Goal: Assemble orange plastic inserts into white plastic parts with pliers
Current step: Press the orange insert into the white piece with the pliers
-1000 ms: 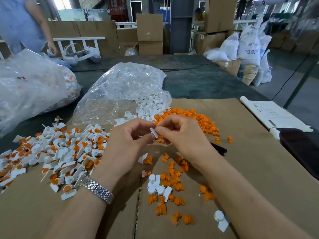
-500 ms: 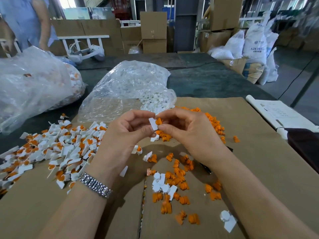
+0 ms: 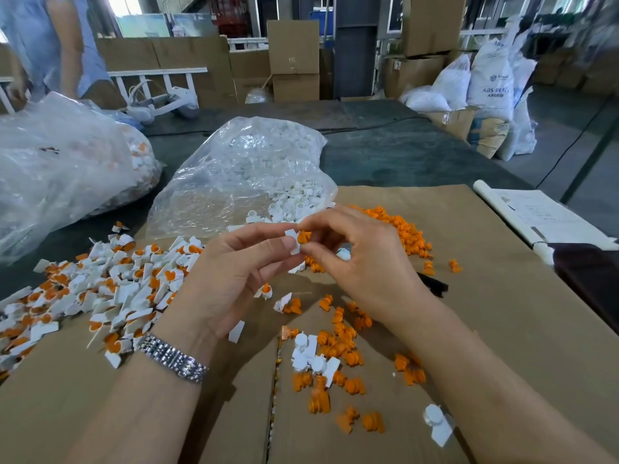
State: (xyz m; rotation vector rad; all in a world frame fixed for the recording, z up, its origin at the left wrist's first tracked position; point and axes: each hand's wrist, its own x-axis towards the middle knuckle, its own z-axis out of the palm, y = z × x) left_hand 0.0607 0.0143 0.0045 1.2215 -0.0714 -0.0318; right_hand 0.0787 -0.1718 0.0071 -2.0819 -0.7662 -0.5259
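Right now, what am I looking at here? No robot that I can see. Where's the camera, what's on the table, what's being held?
No machine here: a person works with two bare hands. The one picture comes from a camera worn on the head, looking forward and down.

The left hand, with a wristwatch, pinches a white part. The right hand pinches an orange insert against it.

On the cardboard sheet lie a heap of joined white-and-orange pieces on the left, a pile of loose orange inserts behind the right hand, and more scattered ones in front. A clear bag of white parts lies beyond the hands. No pliers are clearly visible.
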